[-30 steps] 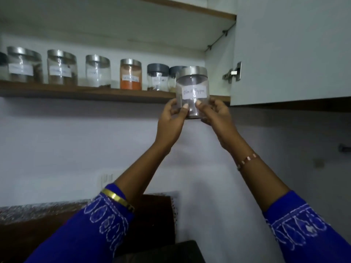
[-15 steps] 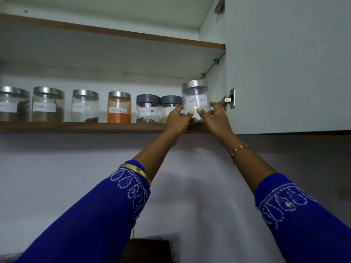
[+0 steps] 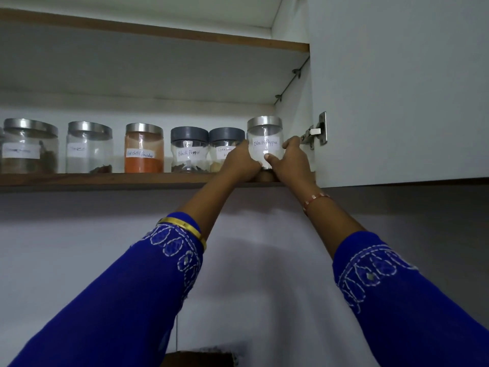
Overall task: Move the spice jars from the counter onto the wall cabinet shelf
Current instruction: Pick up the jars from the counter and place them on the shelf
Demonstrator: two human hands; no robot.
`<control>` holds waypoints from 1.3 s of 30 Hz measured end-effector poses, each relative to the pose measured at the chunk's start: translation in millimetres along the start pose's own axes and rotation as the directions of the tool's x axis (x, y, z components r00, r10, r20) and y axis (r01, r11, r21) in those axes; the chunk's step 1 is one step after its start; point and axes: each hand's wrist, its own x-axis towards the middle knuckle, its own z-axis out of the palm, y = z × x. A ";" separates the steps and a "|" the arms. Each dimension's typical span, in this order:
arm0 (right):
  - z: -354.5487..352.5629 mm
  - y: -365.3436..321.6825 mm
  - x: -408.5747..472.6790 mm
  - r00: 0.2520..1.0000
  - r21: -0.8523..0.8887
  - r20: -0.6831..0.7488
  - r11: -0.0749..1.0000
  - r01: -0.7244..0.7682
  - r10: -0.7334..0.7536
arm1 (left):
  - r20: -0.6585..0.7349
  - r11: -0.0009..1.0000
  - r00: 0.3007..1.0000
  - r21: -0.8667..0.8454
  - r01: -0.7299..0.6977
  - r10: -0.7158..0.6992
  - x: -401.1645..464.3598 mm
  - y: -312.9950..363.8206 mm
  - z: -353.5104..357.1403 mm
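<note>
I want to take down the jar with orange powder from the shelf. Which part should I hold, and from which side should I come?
Probably grip the orange powder jar around its straight glass wall, below the steel lid, coming from the front over the open shelf edge. It stands upright, and the gaps beside it to the clear jar and the grey-lidded Black Pepper jar look wide enough for fingers.

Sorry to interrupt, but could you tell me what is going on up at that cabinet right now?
A person is putting spice jars away on the wall cabinet shelf. Both hands, left hand and right hand, hold a steel-lidded jar labelled Black Pepper at the shelf's right end, beside the open cabinet door. Its base is hidden, so I cannot tell whether it is set down. Several more labelled jars stand in a row to its left.
</note>
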 end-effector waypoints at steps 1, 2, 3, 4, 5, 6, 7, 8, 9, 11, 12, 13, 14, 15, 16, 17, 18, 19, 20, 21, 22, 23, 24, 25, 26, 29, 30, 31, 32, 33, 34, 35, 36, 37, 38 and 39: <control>1.4 1.7 2.5 1.000 -0.037 0.012 0.999 0.002 -0.001 | 0.044 1.000 0.999 0.022 0.004 -0.005 3.7 0.0 -0.3; 2.1 2.9 4.8 1.000 -0.071 0.031 0.997 0.001 0.001 | 0.077 0.999 0.997 0.044 0.006 -0.009 8.8 -1.6 -0.2; 2.1 3.8 7.0 0.999 -0.100 0.052 0.995 -0.004 0.009 | 0.101 0.998 0.995 0.066 0.021 -0.028 12.0 -2.1 -0.7; 1.5 4.5 9.4 0.997 -0.125 0.075 0.992 -0.009 0.018 | 0.118 0.995 0.992 0.086 0.040 -0.050 16.4 -3.5 -1.3; 0.3 4.4 11.4 0.995 -0.149 0.098 0.989 -0.011 0.026 | 0.137 0.993 0.987 0.101 0.069 -0.082 20.3 -4.0 -2.2; -0.8 3.8 13.0 0.992 -0.174 0.125 0.985 -0.012 0.034 | 0.163 0.990 0.981 0.113 0.087 -0.105 24.6 -5.2 -2.9; -1.8 2.6 14.0 0.987 -0.198 0.154 0.980 -0.009 0.040 | 0.188 0.986 0.973 0.121 0.111 -0.132 27.5 -5.2 -4.5; -2.3 0.7 14.7 0.982 -0.221 0.182 0.975 -0.002 0.044 | 0.202 0.986 0.969 0.114 0.118 -0.140 31.7 -6.3 -5.6; -2.2 -1.6 14.8 0.977 -0.242 0.208 0.970 0.006 0.046 | 0.209 0.984 0.964 0.093 0.149 -0.165 35.3 -7.1 -7.1; -0.1 -6.0 14.6 0.967 -0.269 0.248 0.963 0.013 0.057 | 0.218 0.979 0.954 0.057 0.196 -0.203 38.7 -9.0 -9.5; 1.7 -7.5 14.8 0.963 -0.277 0.262 0.961 0.011 0.064 | 0.229 0.977 0.949 0.053 0.208 -0.215 41.4 -11.1 -9.6; 3.5 -8.5 15.2 0.959 -0.280 0.274 0.960 0.008 0.072 | 0.240 0.974 0.944 0.048 0.221 -0.226 43.5 -12.6 -9.6; 5.3 -9.2 15.7 0.956 -0.282 0.283 0.959 0.005 0.078 | 0.245 0.971 0.940 0.043 0.234 -0.237 43.0 -12.0 -10.7; 7.0 -9.2 17.1 0.953 -0.282 0.290 0.959 0.002 0.083 | 0.254 0.968 0.935 0.034 0.248 -0.249 43.6 -11.6 -11.0; 8.6 -9.0 18.3 0.951 -0.283 0.295 0.959 -0.001 0.088 | 0.261 0.967 0.932 0.019 0.255 -0.251 43.3 -11.6 -11.7; 9.8 -8.8 19.2 0.950 -0.287 0.299 0.958 -0.001 0.091 | 0.265 0.965 0.930 0.017 0.261 -0.256 41.8 -10.3 -13.4; 10.4 -9.0 19.7 0.948 -0.293 0.304 0.956 0.000 0.093 | 0.275 0.962 0.924 0.014 0.272 -0.265 41.9 -10.1 -14.5; 10.7 -9.1 20.2 0.947 -0.296 0.307 0.955 0.004 0.091 | 0.274 0.960 0.922 0.017 0.280 -0.274 41.6 -9.6 -15.6; 10.4 -9.3 20.3 0.946 -0.296 0.312 0.955 0.007 0.090 | 0.266 0.961 0.926 0.002 0.276 -0.267 43.0 -10.8 -15.6; 10.0 -9.5 20.5 0.943 -0.293 0.321 0.956 0.011 0.087 | 0.252 0.959 0.929 -0.011 0.283 -0.271 41.5 -10.1 -15.9; 9.5 -9.6 20.4 0.941 -0.287 0.329 0.958 0.017 0.082 | 0.251 0.955 0.928 -0.033 0.293 -0.276 41.9 -10.9 -14.9; 9.3 -8.7 21.3 0.939 -0.285 0.336 0.958 0.020 0.080 | 0.243 0.955 0.932 -0.055 0.292 -0.271 41.1 -10.5 -14.3; 8.8 -8.3 21.7 0.936 -0.286 0.344 0.958 0.022 0.082 | 0.217 0.959 0.942 -0.063 0.276 -0.257 42.2 -12.8 -12.7; 8.5 -7.9 22.0 0.934 -0.282 0.348 0.959 0.024 0.079 | 0.200 0.961 0.948 -0.072 0.267 -0.248 40.7 -13.5 -11.5; 8.8 -7.1 22.6 0.934 -0.279 0.348 0.960 0.021 0.081 | 0.174 0.964 0.956 -0.081 0.253 -0.236 39.8 -13.6 -10.8; 10.4 -4.3 20.3 0.944 -0.281 0.323 0.959 0.029 0.066 | 0.128 0.970 0.968 -0.083 0.229 -0.218 33.1 -12.2 -7.5; 10.7 -3.5 18.5 0.949 -0.285 0.309 0.958 0.035 0.057 | 0.117 0.983 0.978 -0.045 0.177 -0.171 27.2 -9.9 -7.3; 10.9 -2.6 16.3 0.955 -0.288 0.294 0.957 0.046 0.043 | 0.105 0.985 0.983 -0.061 0.160 -0.153 20.5 -8.2 -8.5; 11.1 -1.7 13.1 0.961 -0.284 0.277 0.957 0.060 0.022 | 0.090 0.994 0.991 -0.027 0.102 -0.099 14.3 -8.7 -9.1; 11.3 -0.9 9.2 0.967 -0.273 0.257 0.959 0.074 -0.001 | 0.057 0.999 0.997 0.009 0.051 -0.051 9.9 -10.9 -9.4; 11.6 -0.5 4.7 0.972 -0.260 0.235 0.961 0.091 -0.029 | 0.040 0.999 0.999 0.046 0.025 -0.027 3.9 -12.8 -11.1; 12.0 -0.4 -0.3 0.975 -0.249 0.214 0.962 0.111 -0.058 | 0.030 0.998 1.000 0.070 0.001 -0.003 -2.2 -16.1 -12.9; 12.7 -0.9 -5.5 0.977 -0.244 0.193 0.960 0.134 -0.087 | 0.016 0.995 0.999 0.098 -0.035 0.034 -5.3 -21.2 -15.7; 14.5 -1.7 -9.9 0.978 -0.238 0.175 0.959 0.155 -0.115 | -0.005 0.995 0.999 0.090 -0.049 0.049 -10.6 -24.9 -20.0; 17.0 -3.8 -14.2 0.977 -0.230 0.159 0.957 0.175 -0.140 | -0.029 0.994 0.998 0.092 -0.059 0.062 -14.4 -30.0 -25.4; 20.4 -7.2 -17.9 0.977 -0.216 0.144 0.958 0.188 -0.159 | -0.054 0.992 0.996 0.104 -0.066 0.072 -19.1 -35.4 -32.6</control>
